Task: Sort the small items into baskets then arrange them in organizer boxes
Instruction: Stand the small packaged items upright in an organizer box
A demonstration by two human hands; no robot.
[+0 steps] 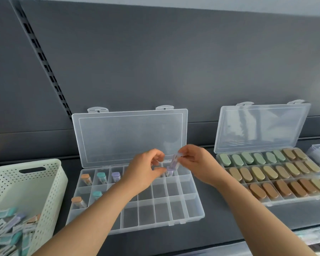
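Both hands work above the rear row of a clear plastic organizer box with a grid of compartments, which sits on the dark grey shelf with its hinged transparent lid standing open against the grey back panel.

Between the hands is a small clear tube with a purple cap, tilted, cap end down, just over the rear row. The right hand pinches its upper clear end. The left hand has its fingers curled, with the thumb tip on the purple cap. Motion blur hides the finer contact.

Five like tubes already lie in the box's left compartments:
- Rear row: orange-capped tube, teal-capped tube, purple-capped tube.
- Second row: second orange-capped tube, second teal-capped tube.

Obstruction: the left hand and forearm cover the middle compartments of the rear and second rows, so their contents cannot be told.

At left stands a cream perforated plastic basket holding a loose heap of teal, purple and orange packaged items.

At right, well apart, a second clear organizer box, its lid open, is filled with rows of green, tan and brown oval pieces.

A slotted black rail runs up the back panel.
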